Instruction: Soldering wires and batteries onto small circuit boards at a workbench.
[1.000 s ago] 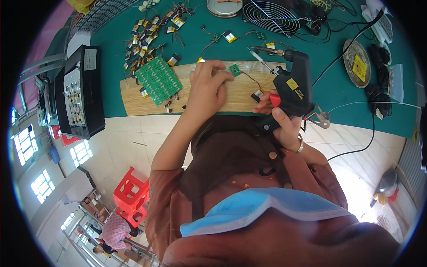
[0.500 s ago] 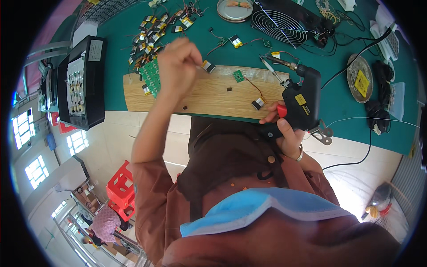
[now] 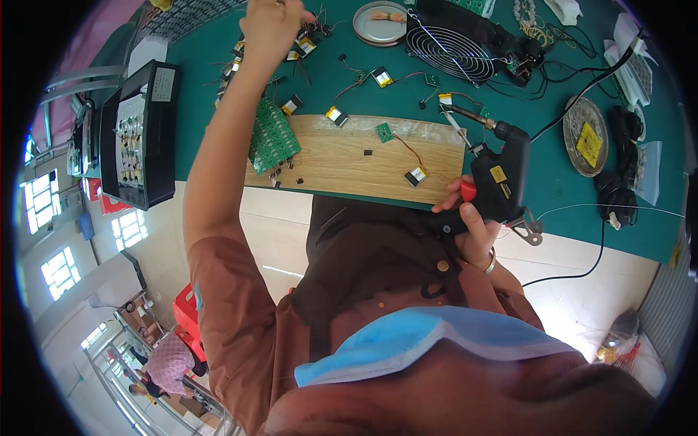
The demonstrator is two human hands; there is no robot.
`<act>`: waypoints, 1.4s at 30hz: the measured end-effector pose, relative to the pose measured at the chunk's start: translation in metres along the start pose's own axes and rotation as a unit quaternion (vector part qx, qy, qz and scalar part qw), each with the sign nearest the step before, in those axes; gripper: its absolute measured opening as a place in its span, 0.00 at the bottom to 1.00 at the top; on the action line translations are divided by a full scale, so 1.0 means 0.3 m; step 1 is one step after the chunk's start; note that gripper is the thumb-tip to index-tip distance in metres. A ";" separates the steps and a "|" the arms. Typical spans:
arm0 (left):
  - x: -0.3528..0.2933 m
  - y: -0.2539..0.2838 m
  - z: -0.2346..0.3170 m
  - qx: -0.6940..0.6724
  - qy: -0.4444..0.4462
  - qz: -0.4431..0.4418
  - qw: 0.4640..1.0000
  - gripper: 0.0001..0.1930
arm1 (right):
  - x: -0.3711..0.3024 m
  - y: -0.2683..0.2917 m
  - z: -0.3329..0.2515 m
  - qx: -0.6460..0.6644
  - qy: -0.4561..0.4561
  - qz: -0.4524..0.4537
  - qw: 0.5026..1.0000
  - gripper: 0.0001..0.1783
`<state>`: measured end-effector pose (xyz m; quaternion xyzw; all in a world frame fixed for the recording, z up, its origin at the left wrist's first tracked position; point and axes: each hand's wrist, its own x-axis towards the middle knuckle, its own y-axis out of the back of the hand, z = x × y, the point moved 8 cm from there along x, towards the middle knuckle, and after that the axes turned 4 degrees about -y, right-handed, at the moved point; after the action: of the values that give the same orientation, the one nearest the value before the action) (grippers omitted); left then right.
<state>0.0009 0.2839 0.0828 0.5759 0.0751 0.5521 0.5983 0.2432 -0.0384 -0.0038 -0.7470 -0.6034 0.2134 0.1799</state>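
My right hand [image 3: 476, 232] is wrapped around the handle of a black soldering gun [image 3: 502, 178] with a red trigger, its tip pointing up and left over the board. At the far edge of the view, my left hand [image 3: 273, 29] is over a pile of small wired batteries [image 3: 305, 45]; the top edge cuts off its fingers, so its grip is hidden. On the wooden board [image 3: 342, 171] lies a small green circuit board [image 3: 384, 132] wired to a battery [image 3: 416, 176]. A green panel of circuit boards [image 3: 274, 138] overlaps the board's left end, close to several tiny dark parts [image 3: 278, 174].
Loose batteries [image 3: 337, 115] lie beyond the board. A black fan with a wire guard [image 3: 451, 54] and a round tin [image 3: 379, 29] stand at the back. To the right are a metal dish with a yellow sponge [image 3: 589, 144] and cables. A black box [image 3: 138, 134] stands left.
My left hand has moved away from above the board to the far battery pile. The circuit panel has come into fuller view. My right hand keeps its hold on the soldering gun.
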 end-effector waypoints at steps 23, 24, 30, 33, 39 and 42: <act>-0.220 0.000 -0.086 0.228 0.030 -0.173 0.958 0.07 | 0.023 -0.027 0.014 0.028 -0.030 -0.034 0.999 0.18; -0.217 0.007 -0.078 0.220 0.022 -0.157 0.963 0.07 | 0.023 -0.027 0.012 0.028 -0.028 -0.036 0.999 0.18; -0.101 -0.002 -0.222 0.216 0.061 -0.128 0.966 0.10 | 0.019 -0.025 0.006 0.009 -0.027 -0.017 0.999 0.17; -0.049 -0.011 -0.415 0.237 0.066 -0.058 0.968 0.11 | 0.025 -0.040 0.007 -0.023 -0.037 -0.009 0.999 0.21; 0.040 -0.118 -0.416 0.273 0.086 -0.123 0.950 0.19 | 0.022 -0.032 0.005 -0.028 -0.054 0.011 0.998 0.19; 0.057 -0.111 -0.397 0.296 0.063 -0.077 0.950 0.17 | 0.023 -0.033 0.003 -0.024 -0.044 0.009 0.999 0.19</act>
<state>-0.0600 0.3779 0.0276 0.6837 0.3167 0.4920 0.4362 0.2357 -0.0295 -0.0001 -0.7464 -0.6090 0.2331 0.1329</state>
